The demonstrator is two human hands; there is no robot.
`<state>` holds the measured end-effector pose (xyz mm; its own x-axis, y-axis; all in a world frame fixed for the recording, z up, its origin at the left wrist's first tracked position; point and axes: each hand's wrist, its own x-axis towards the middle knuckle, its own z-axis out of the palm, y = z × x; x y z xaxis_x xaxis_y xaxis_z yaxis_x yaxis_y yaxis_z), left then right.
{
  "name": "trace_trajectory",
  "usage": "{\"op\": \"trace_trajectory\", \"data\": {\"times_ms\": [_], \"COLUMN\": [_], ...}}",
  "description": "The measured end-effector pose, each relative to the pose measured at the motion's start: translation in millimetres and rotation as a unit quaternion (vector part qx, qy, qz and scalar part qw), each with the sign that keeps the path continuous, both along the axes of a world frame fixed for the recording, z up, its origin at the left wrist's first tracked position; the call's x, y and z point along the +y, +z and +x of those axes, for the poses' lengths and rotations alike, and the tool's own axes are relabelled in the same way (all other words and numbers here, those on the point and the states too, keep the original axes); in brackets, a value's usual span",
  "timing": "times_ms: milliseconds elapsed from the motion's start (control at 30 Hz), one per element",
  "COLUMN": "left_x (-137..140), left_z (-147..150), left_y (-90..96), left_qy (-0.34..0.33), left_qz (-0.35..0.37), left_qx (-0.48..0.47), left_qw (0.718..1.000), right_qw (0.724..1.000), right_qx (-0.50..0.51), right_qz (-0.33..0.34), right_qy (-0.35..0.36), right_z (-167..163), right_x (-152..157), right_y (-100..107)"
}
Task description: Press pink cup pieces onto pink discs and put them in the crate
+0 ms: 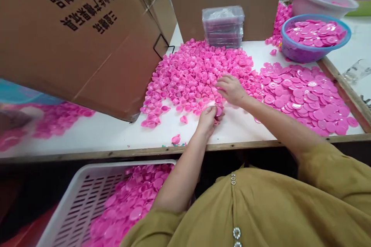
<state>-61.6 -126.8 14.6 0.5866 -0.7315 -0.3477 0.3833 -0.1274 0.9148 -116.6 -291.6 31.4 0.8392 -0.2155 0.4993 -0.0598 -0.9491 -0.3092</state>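
My left hand [208, 119] is closed around a small pink round plastic piece [218, 111], just above the near edge of the pile. Part of that piece is hidden by my fingers. My right hand [232, 90] hovers over or touches the heap of small pink plastic cups [197, 67], its fingers stretched forward and slightly curved, with nothing visible in them. To the right of that hand spreads a heap of flat pink discs [307, 96]. One loose pink cup [175, 139] lies by the table's front edge.
A large cardboard box [87, 46] leans in at the left. Stacked clear plastic boxes [223, 27] stand behind the cups. A blue basin [286, 42] of discs sits at the back right. Below the table edge, a white basket [72, 208] holds pink pieces.
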Motion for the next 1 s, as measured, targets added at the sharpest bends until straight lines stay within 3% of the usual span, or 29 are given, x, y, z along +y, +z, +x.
{"op": "trace_trajectory", "data": {"times_ms": [100,200,333,467,567,667,800,900,1000], "left_x": [-11,-21,-26,-15,-3,7,17,23,21], "left_z": [-9,-23,-37,-43,-47,-48,-43,-42,-42], "left_y": [4.9,7.0,9.7,18.5,25.4,28.7,23.8,13.4,2.4], "left_qy": [0.018,0.041,0.041,-0.022,-0.007,0.014,0.015,0.000,-0.047], "left_qz": [-0.017,-0.016,0.001,0.016,0.033,0.035,0.031,0.025,0.011], "left_qx": [0.072,0.095,0.171,0.230,0.237,0.171,0.055,-0.048,-0.151], "left_qw": [0.997,0.995,0.984,0.973,0.971,0.985,0.998,0.999,0.987], "right_qw": [0.996,0.993,0.992,0.990,0.989,0.963,0.867,0.831,0.832], "right_qx": [-0.029,-0.024,0.004,0.030,0.063,0.095,0.158,0.155,0.129], "right_qz": [0.076,0.061,0.037,0.065,0.109,0.250,0.471,0.534,0.537], "right_qy": [0.035,0.102,0.118,0.124,0.075,0.011,-0.025,-0.030,-0.040], "right_z": [-53,-88,-96,-94,-95,-97,-98,-97,-98], "right_x": [8,22,29,23,19,19,20,19,17], "right_y": [-3,-10,-21,-28,-27,-20,-11,-10,-11]}}
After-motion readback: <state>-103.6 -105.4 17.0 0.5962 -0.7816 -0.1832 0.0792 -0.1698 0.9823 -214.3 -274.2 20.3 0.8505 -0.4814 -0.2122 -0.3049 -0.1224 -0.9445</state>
